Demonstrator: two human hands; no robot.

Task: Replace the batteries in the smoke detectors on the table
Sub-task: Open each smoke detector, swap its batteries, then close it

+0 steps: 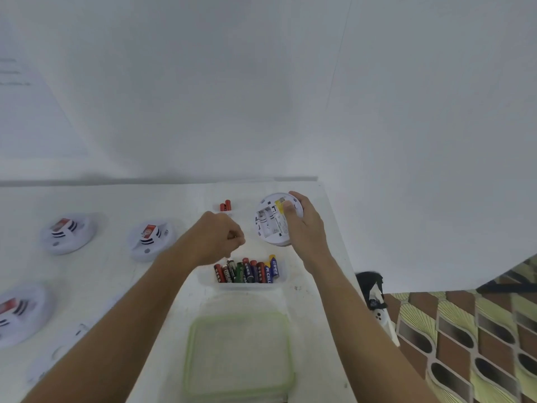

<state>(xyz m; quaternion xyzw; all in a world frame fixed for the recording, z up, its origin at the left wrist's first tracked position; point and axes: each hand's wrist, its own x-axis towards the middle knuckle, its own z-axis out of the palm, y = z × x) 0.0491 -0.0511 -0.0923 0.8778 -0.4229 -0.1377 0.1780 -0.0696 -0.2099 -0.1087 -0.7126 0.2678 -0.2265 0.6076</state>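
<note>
- Nearest the person, between the two forearms, a clear square plastic lid with a pale green rim (190,344) lies flat on the white table (116,199).
- Just beyond it, directly under the left hand, sits a shallow clear plastic tray (247,287). It holds mixed cylindrical batteries (247,271) in red, black, green and blue, packed side by side with their long axes running near to far.
- The left hand (218,237) hovers over the tray's left end, fingers curled in and tips pinched together. Something small may sit between them, but it is too blurred to tell whether it is a battery.
- Right of the left hand and slightly farther off, the right hand (305,225) grips a round white plastic smoke detector (271,225) by its right rim, thumb pressed on the yellow label on its back.
- The detector is tilted, its back turned toward the left hand. Whether its lower edge rests on the table cannot be told.
- Its open battery bay (266,221) looks empty, and the slots run roughly near to far, much like the batteries in the tray. The left hand is nearer the tray and looks the one to load, with little turning needed.
- Beyond the left hand, just left of the detector, are two short red batteries (225,205), probably the spent pair.
- Well to the left of the left hand, three more white round detectors (151,239) lie on the table, with red labels showing.
</note>
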